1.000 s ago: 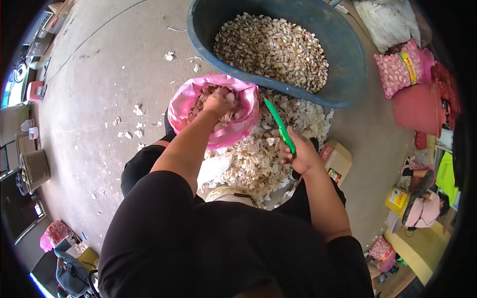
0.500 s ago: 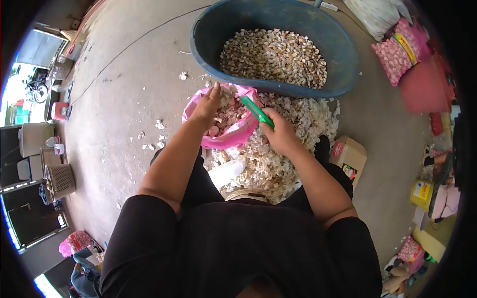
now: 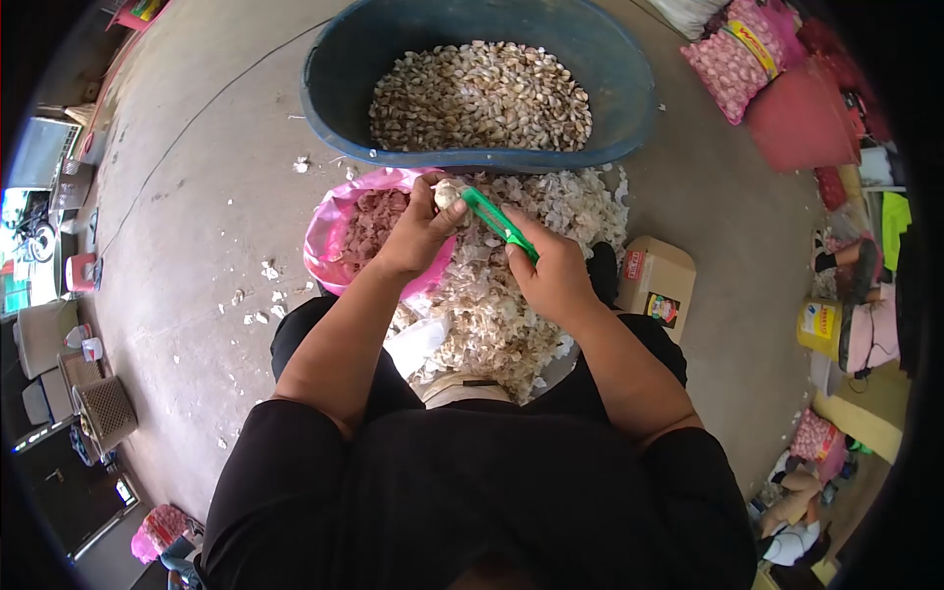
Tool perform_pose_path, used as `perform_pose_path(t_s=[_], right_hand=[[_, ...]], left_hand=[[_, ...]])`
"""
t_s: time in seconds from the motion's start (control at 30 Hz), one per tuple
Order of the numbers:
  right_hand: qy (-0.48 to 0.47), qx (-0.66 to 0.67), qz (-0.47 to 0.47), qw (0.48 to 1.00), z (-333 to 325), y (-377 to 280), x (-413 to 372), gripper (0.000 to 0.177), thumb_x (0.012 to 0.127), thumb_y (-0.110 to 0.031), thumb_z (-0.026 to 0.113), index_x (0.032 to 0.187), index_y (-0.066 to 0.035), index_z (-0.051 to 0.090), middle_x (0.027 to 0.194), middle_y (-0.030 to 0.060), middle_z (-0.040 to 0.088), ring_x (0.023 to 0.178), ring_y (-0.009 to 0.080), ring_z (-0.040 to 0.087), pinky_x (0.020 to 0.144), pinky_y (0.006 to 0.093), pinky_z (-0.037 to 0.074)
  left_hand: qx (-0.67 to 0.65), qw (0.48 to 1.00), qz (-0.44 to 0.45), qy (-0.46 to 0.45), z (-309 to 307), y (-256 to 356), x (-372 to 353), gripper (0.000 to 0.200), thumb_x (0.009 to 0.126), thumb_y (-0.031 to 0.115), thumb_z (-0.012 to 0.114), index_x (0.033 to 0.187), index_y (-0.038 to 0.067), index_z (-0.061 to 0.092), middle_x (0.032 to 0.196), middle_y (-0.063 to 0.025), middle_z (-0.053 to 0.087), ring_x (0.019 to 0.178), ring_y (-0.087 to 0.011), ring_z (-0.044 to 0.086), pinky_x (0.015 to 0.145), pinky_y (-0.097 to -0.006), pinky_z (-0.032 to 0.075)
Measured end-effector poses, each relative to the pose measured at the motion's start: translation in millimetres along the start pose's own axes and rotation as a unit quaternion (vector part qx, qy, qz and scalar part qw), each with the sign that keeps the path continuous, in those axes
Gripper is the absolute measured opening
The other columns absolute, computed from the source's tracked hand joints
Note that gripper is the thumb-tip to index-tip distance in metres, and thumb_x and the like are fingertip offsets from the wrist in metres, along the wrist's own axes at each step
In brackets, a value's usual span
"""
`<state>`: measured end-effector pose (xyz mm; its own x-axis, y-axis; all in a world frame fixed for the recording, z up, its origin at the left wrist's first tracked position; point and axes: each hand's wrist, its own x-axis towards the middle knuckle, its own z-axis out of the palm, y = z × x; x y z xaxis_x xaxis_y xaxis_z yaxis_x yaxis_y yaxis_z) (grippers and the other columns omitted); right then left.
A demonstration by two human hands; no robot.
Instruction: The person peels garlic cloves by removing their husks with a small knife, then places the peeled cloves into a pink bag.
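Between the thumb and fingers of my left hand is a whitish garlic bulb. My right hand grips a green box cutter, its front end right beside the bulb; the blade is too small to make out. Under and left of my left hand stands an opened pink plastic bag with garlic inside. Loose garlic skins are heaped beneath both hands and between my legs. Just beyond them, separated garlic cloves lie in a large dark blue tub.
A cardboard box sits right of the skins. Farther right are a full garlic sack, a red tub and a yellow container. Baskets line the left side. Parts of other people show at the lower right edge.
My left hand has come away from over the pink bag and now holds a garlic bulb against the cutter's end. The view has shifted, so the tub and bag appear farther left.
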<state>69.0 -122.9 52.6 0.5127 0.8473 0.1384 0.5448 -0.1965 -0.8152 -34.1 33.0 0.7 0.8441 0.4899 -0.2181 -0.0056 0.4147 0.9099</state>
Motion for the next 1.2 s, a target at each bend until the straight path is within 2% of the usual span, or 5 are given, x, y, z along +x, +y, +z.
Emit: perform_pose_path(t_s=[0.27, 0.37, 0.73, 1.0, 1.2], right_hand=[[-0.208, -0.196, 0.082, 0.955, -23.5, 1.9, 1.9, 0.037, 0.073, -0.006, 0.055, 0.11, -0.011, 0.055, 0.083, 0.0148, 0.06, 0.063, 0.0277, 0.058, 0.057, 0.0335, 0.047], [-0.01, 0.009, 0.004, 1.0, -36.4, 9.3, 15.9, 0.036, 0.073, -0.005, 0.056, 0.108, -0.011, 0.056, 0.084, 0.0124, 0.061, 0.065, 0.0243, 0.059, 0.056, 0.0304, 0.047], [-0.08, -0.014, -0.02, 0.996, -32.3, 1.9, 18.0, 0.037, 0.075, -0.002, 0.056, 0.11, -0.01, 0.055, 0.089, 0.0116, 0.062, 0.066, 0.0152, 0.057, 0.06, 0.0244, 0.044], [-0.158, 0.038, 0.124, 0.979, -26.8, 1.1, 19.9, 0.034, 0.077, -0.003, 0.054, 0.111, -0.006, 0.054, 0.087, 0.0076, 0.062, 0.063, 0.0076, 0.051, 0.058, 0.0223, 0.042], [-0.227, 0.052, 0.181, 0.956, -23.2, -11.0, 41.7, 0.033, 0.075, -0.009, 0.052, 0.108, -0.007, 0.056, 0.062, 0.0067, 0.056, 0.045, 0.0101, 0.045, 0.046, 0.0265, 0.038]], left_hand=[[-0.033, 0.999, 0.025, 0.03, -7.4, 24.8, 8.0, 0.036, 0.084, 0.027, 0.053, 0.108, 0.005, 0.038, 0.101, -0.0074, 0.049, 0.092, -0.018, 0.051, 0.072, -0.0275, 0.045], [-0.095, 0.991, -0.081, 0.036, -8.9, 19.8, 2.3, 0.038, 0.086, 0.037, 0.045, 0.106, 0.006, 0.045, 0.095, -0.0063, 0.052, 0.086, -0.0178, 0.052, 0.069, -0.0293, 0.044], [-0.142, 0.969, -0.199, 0.028, -8.3, 22.5, 2.1, 0.044, 0.087, 0.046, 0.038, 0.098, 0.007, 0.053, 0.085, -0.0048, 0.056, 0.076, -0.0157, 0.052, 0.067, -0.0276, 0.042], [0.211, 0.96, 0.125, 0.133, -1.7, 5.0, -1.0, 0.037, 0.089, 0.034, 0.04, 0.098, 0.0, 0.048, 0.082, -0.0089, 0.057, 0.077, -0.0135, 0.053, 0.069, -0.0254, 0.042], [0.192, 0.941, 0.151, 0.234, -1.9, 2.4, -8.6, 0.03, 0.088, 0.03, 0.045, 0.095, 0.001, 0.048, 0.076, -0.0088, 0.058, 0.067, -0.0157, 0.054, 0.062, -0.0278, 0.044]])
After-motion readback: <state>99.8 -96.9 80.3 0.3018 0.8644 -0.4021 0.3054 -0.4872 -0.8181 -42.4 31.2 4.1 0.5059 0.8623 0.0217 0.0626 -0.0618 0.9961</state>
